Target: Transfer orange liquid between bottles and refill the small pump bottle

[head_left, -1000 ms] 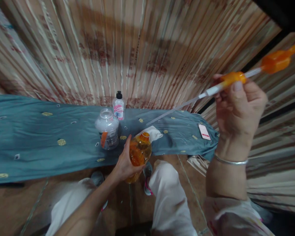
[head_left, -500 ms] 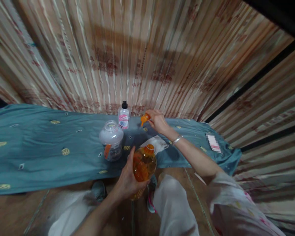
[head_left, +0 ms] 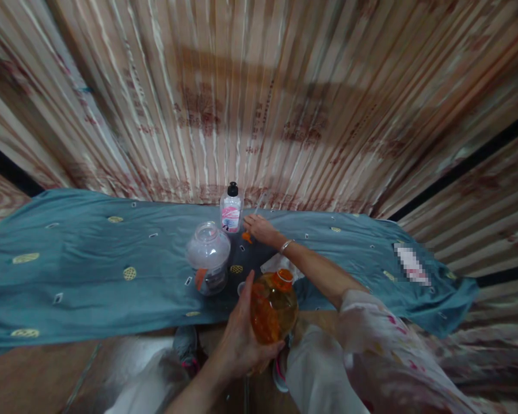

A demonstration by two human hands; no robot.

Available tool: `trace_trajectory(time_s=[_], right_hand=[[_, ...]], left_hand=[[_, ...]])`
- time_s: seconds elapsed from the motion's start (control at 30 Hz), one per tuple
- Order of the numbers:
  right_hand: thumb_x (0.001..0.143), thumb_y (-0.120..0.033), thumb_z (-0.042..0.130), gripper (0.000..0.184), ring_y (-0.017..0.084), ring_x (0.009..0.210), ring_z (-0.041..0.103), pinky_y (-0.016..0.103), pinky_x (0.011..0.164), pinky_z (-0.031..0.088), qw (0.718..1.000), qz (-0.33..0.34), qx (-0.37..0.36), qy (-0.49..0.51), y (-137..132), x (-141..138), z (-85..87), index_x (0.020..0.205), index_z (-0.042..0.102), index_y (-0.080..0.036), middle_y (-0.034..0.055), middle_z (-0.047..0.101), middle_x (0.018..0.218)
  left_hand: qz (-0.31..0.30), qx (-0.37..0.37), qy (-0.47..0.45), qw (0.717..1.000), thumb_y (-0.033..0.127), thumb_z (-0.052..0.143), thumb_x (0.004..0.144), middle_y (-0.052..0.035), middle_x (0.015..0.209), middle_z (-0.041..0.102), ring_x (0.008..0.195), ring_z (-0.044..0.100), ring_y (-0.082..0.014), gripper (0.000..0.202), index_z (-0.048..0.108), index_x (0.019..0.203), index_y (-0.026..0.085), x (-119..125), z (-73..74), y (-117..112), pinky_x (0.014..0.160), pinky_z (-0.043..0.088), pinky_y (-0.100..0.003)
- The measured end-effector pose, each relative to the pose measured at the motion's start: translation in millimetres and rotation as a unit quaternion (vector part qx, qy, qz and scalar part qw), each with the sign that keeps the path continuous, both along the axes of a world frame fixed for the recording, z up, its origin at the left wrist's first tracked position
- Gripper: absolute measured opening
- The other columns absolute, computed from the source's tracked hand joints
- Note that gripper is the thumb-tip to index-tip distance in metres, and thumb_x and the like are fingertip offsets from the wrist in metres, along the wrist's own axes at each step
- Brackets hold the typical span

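Note:
My left hand (head_left: 244,333) is wrapped round a large amber bottle (head_left: 280,310) with an orange neck, held above the front edge of the cloth-covered surface. Farther back, my right hand (head_left: 261,229) grips an orange pump top (head_left: 247,236); a thin clear tube (head_left: 260,202) sticks up past the fingers. Left of the amber bottle stands a clear, wide-bellied jar (head_left: 208,253) with an uncovered mouth. Behind it, close to my right hand, is an upright clear bottle (head_left: 231,213) with a black cap and pink label.
A teal patterned cloth (head_left: 90,270) covers the long surface. A white sheet or packet (head_left: 267,263) lies partly hidden behind the amber bottle. At the right end is a blurred-out pale object (head_left: 412,264). A pleated curtain (head_left: 242,115) hangs behind.
My right hand has lowered the pump top toward the cloth, closer to the pink-labelled bottle, and turned it so the tube shows. My left hand still holds the amber bottle. The view has shifted slightly.

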State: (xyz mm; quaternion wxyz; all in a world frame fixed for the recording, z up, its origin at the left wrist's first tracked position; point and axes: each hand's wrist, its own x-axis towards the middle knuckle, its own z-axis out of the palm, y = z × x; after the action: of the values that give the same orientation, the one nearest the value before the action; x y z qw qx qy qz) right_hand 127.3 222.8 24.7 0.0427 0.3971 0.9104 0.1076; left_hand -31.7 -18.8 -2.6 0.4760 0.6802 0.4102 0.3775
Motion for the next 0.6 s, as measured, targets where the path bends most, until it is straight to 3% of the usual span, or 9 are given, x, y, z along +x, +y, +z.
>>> trace_trajectory(time_s=[0.27,0.4,0.6], right_hand=[[0.105,-0.015,0.038,0.032,0.030,0.120,0.056,0.043,0.101,0.047,1.000,0.000,0.018,0.012,4,-2,-21.8,0.121,0.066,-0.011,0.0187,0.065,0.134],[0.105,-0.016,0.039,0.032,0.030,0.117,0.058,0.042,0.100,0.048,0.999,-0.013,0.022,0.026,3,0,-24.1,0.122,0.065,-0.012,0.0181,0.067,0.127],[0.104,-0.013,0.039,0.034,0.029,0.119,0.059,0.042,0.101,0.048,0.997,-0.038,0.016,0.065,0,6,-21.0,0.126,0.065,-0.012,0.0187,0.068,0.130]], left_hand=[[0.009,-0.035,-0.050,0.998,0.021,0.094,0.060,-0.0178,0.161,0.047,0.151,0.046,-0.0404,0.145,-0.004,0.167,0.032,3,-6.5,0,0.124,0.041,-0.062],[0.008,-0.040,-0.063,0.997,0.019,0.093,0.060,-0.0156,0.161,0.048,0.153,0.044,-0.0406,0.144,-0.002,0.168,0.032,6,-10.1,1,0.127,0.038,-0.061],[0.010,-0.037,-0.063,0.997,0.018,0.091,0.061,-0.0162,0.161,0.049,0.150,0.048,-0.0393,0.141,0.000,0.168,0.031,5,-2.0,1,0.126,0.039,-0.062]])
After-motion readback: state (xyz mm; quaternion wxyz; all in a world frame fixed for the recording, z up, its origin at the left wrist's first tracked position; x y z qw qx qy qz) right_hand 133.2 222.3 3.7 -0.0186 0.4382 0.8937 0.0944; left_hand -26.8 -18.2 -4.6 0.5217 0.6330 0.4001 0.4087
